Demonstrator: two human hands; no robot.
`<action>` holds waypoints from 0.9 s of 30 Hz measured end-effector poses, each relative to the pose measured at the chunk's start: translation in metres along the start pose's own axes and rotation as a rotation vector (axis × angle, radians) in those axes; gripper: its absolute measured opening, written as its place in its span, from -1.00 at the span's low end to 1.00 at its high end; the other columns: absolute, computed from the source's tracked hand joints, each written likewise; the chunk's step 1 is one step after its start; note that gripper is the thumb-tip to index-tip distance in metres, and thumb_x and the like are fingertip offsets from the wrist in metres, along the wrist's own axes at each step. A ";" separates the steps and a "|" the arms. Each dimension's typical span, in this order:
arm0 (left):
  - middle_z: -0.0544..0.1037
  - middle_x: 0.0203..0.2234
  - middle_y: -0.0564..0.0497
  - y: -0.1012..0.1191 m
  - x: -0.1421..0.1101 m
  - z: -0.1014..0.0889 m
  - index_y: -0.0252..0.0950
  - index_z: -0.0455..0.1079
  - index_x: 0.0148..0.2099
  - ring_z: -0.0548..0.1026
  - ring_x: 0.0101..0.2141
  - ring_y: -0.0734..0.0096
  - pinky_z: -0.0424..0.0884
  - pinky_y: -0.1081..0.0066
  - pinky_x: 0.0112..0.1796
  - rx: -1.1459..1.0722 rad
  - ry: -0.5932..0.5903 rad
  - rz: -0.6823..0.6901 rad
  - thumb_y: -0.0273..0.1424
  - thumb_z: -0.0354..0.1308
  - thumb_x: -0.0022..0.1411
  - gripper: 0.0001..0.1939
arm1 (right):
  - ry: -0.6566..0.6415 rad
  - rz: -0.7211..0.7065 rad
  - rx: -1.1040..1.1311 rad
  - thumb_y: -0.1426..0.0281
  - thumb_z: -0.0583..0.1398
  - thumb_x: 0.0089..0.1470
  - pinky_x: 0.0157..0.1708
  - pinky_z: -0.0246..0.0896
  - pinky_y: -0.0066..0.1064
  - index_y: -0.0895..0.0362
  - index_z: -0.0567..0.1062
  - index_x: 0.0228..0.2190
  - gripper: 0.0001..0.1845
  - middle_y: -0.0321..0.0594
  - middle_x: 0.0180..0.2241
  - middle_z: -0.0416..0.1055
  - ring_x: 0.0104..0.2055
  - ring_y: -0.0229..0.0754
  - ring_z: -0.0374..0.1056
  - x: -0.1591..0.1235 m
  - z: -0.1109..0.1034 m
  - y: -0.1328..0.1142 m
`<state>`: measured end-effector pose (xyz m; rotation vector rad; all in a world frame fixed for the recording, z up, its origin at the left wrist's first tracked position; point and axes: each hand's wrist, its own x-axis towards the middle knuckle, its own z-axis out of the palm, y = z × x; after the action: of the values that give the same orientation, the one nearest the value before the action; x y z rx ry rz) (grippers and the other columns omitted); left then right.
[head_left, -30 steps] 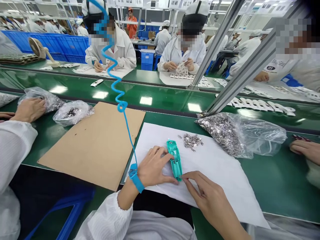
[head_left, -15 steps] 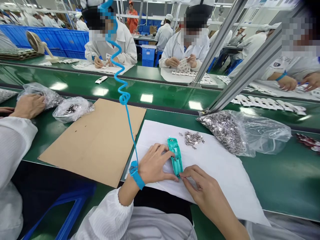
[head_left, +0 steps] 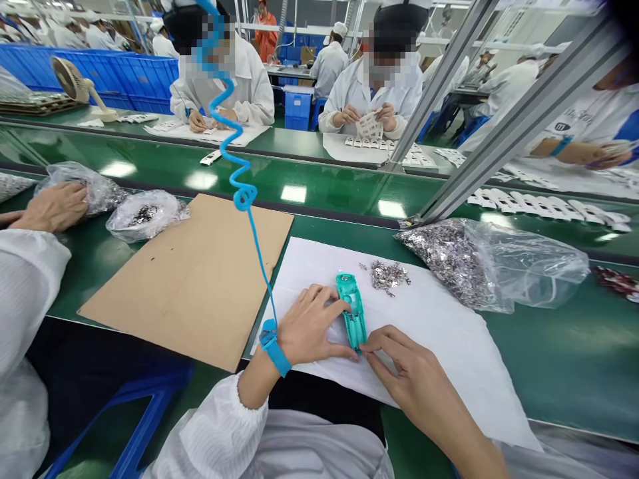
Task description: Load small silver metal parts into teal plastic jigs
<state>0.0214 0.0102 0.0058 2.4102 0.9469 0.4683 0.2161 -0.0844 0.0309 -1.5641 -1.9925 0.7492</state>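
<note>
A long teal plastic housing (head_left: 352,311), open side up with a round hollow near its far end, lies on a white sheet (head_left: 439,332). My left hand (head_left: 312,326) holds it from the left, fingertips on its side and thumb at its near end. At that same near end, my right hand (head_left: 407,366) pinches with thumb and forefinger; whatever is between them is too small to make out. Beyond the housing, to the right, lies a loose pile of small shiny metal parts (head_left: 388,276).
A clear bag of metal parts (head_left: 462,259) lies on the right. Brown cardboard (head_left: 194,279) is at left, beside a smaller open bag (head_left: 147,216) and a co-worker's hand (head_left: 54,206). A blue coiled cord (head_left: 257,246) runs to my left wristband. A metal post (head_left: 504,126) slants at right.
My hands and the teal housing hold nearly the same position. Across the line, a white piece on the green belt has shifted right, and the co-worker at far right has moved their arms.
</note>
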 end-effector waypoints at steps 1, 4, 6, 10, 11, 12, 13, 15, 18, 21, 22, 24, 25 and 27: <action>0.36 0.00 -0.09 0.000 0.000 0.000 -0.18 0.35 0.08 0.28 0.03 0.05 0.31 0.03 0.05 0.000 0.000 0.000 0.19 0.31 -0.10 -0.20 | -0.002 -0.001 -0.006 0.36 0.04 0.34 -0.50 0.09 -0.36 0.01 0.43 -0.28 -0.82 -0.30 -0.23 0.35 -0.40 -0.21 0.30 0.001 0.000 0.000; 0.36 0.00 -0.10 0.001 0.000 0.000 -0.18 0.36 0.07 0.28 0.03 0.04 0.31 0.03 0.05 -0.001 0.001 0.000 0.20 0.30 -0.09 -0.21 | -0.006 0.001 -0.037 0.37 0.05 0.32 -0.49 0.10 -0.35 0.02 0.43 -0.30 -0.82 -0.31 -0.24 0.35 -0.45 -0.22 0.28 0.003 0.000 0.000; 0.36 0.00 -0.10 0.001 0.000 0.000 -0.18 0.36 0.07 0.28 0.03 0.05 0.31 0.03 0.05 -0.001 0.000 -0.001 0.20 0.29 -0.08 -0.21 | -0.006 0.001 -0.062 0.37 0.04 0.31 -0.50 0.10 -0.35 0.02 0.42 -0.31 -0.82 -0.31 -0.23 0.35 -0.46 -0.22 0.27 0.003 -0.001 -0.001; 0.36 0.00 -0.10 0.001 -0.001 0.000 -0.18 0.36 0.08 0.28 0.03 0.05 0.31 0.03 0.06 0.002 0.002 0.001 0.20 0.30 -0.09 -0.20 | -0.025 0.015 -0.087 0.35 0.02 0.30 -0.49 0.13 -0.34 0.03 0.41 -0.30 -0.82 -0.30 -0.23 0.35 -0.43 -0.20 0.30 0.004 -0.001 -0.004; 0.36 0.00 -0.10 0.001 -0.001 0.000 -0.18 0.35 0.08 0.28 0.03 0.05 0.31 0.03 0.06 0.002 0.005 0.002 0.20 0.30 -0.09 -0.21 | -0.039 0.023 -0.086 0.35 0.02 0.31 -0.48 0.13 -0.34 0.02 0.41 -0.29 -0.81 -0.30 -0.22 0.35 -0.44 -0.20 0.30 0.005 -0.002 -0.004; 0.36 0.00 -0.10 0.000 -0.001 0.000 -0.18 0.35 0.08 0.28 0.03 0.05 0.32 0.03 0.05 0.002 0.006 0.004 0.20 0.30 -0.08 -0.21 | -0.059 0.030 -0.085 0.35 0.01 0.31 -0.48 0.14 -0.34 0.02 0.42 -0.28 -0.80 -0.30 -0.22 0.35 -0.44 -0.20 0.30 0.005 -0.003 -0.005; 0.36 0.01 -0.10 0.000 -0.001 0.000 -0.18 0.35 0.08 0.28 0.03 0.05 0.32 0.03 0.05 0.002 0.008 0.005 0.20 0.30 -0.08 -0.21 | -0.083 0.035 -0.086 0.35 0.01 0.31 -0.47 0.14 -0.33 0.01 0.43 -0.27 -0.79 -0.30 -0.21 0.35 -0.44 -0.20 0.30 0.006 -0.004 -0.005; 0.36 0.01 -0.10 0.000 -0.001 0.000 -0.17 0.35 0.08 0.28 0.03 0.05 0.32 0.03 0.05 0.000 0.006 0.002 0.19 0.30 -0.08 -0.21 | -0.128 0.047 -0.091 0.36 0.00 0.32 -0.47 0.13 -0.33 0.00 0.44 -0.27 -0.77 -0.30 -0.21 0.35 -0.42 -0.19 0.31 0.008 -0.008 -0.006; 0.36 0.01 -0.10 0.000 -0.001 0.000 -0.17 0.35 0.08 0.27 0.04 0.05 0.32 0.03 0.06 -0.003 -0.001 -0.007 0.18 0.32 -0.09 -0.21 | -0.167 0.070 -0.108 0.37 0.00 0.30 -0.42 0.16 -0.33 -0.01 0.45 -0.28 -0.77 -0.31 -0.21 0.36 -0.39 -0.18 0.33 0.010 -0.011 -0.006; 0.35 0.01 -0.10 0.001 -0.001 -0.001 -0.17 0.35 0.08 0.27 0.04 0.03 0.31 0.03 0.06 0.001 -0.007 -0.015 0.16 0.34 -0.09 -0.22 | -0.156 0.072 -0.140 0.37 0.03 0.28 -0.37 0.22 -0.32 0.00 0.41 -0.30 -0.83 -0.30 -0.23 0.36 -0.32 -0.14 0.37 0.010 -0.009 -0.005; 0.36 0.01 -0.10 0.001 -0.001 -0.001 -0.17 0.35 0.08 0.27 0.04 0.03 0.31 0.03 0.06 0.004 -0.009 -0.015 0.15 0.34 -0.09 -0.22 | -0.146 0.061 -0.159 0.36 0.02 0.28 -0.38 0.23 -0.32 0.01 0.39 -0.29 -0.85 -0.30 -0.24 0.36 -0.31 -0.13 0.38 0.010 -0.008 -0.004; 0.36 0.01 -0.10 0.001 0.000 -0.001 -0.17 0.36 0.08 0.28 0.04 0.04 0.32 0.03 0.06 0.007 -0.011 -0.013 0.14 0.35 -0.09 -0.23 | -0.126 0.015 -0.214 0.35 0.00 0.29 -0.42 0.24 -0.31 0.02 0.35 -0.27 -0.86 -0.29 -0.25 0.34 -0.34 -0.13 0.39 0.008 -0.005 -0.002; 0.36 0.01 -0.10 0.001 0.000 -0.001 -0.18 0.36 0.08 0.28 0.04 0.04 0.32 0.03 0.06 0.008 -0.011 -0.012 0.14 0.35 -0.09 -0.23 | -0.114 -0.016 -0.246 0.35 -0.02 0.31 -0.47 0.23 -0.32 0.03 0.33 -0.26 -0.85 -0.29 -0.25 0.34 -0.39 -0.14 0.38 0.008 -0.004 -0.002; 0.36 0.01 -0.10 0.001 0.000 -0.001 -0.18 0.36 0.08 0.28 0.04 0.04 0.32 0.03 0.06 0.010 -0.007 -0.009 0.14 0.35 -0.09 -0.23 | -0.087 -0.082 -0.304 0.35 -0.06 0.35 -0.58 0.17 -0.33 0.04 0.31 -0.24 -0.83 -0.29 -0.25 0.33 -0.50 -0.18 0.33 0.006 -0.002 -0.001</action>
<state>0.0217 0.0095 0.0073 2.4141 0.9588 0.4523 0.2154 -0.0782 0.0327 -1.6257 -2.3059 0.5079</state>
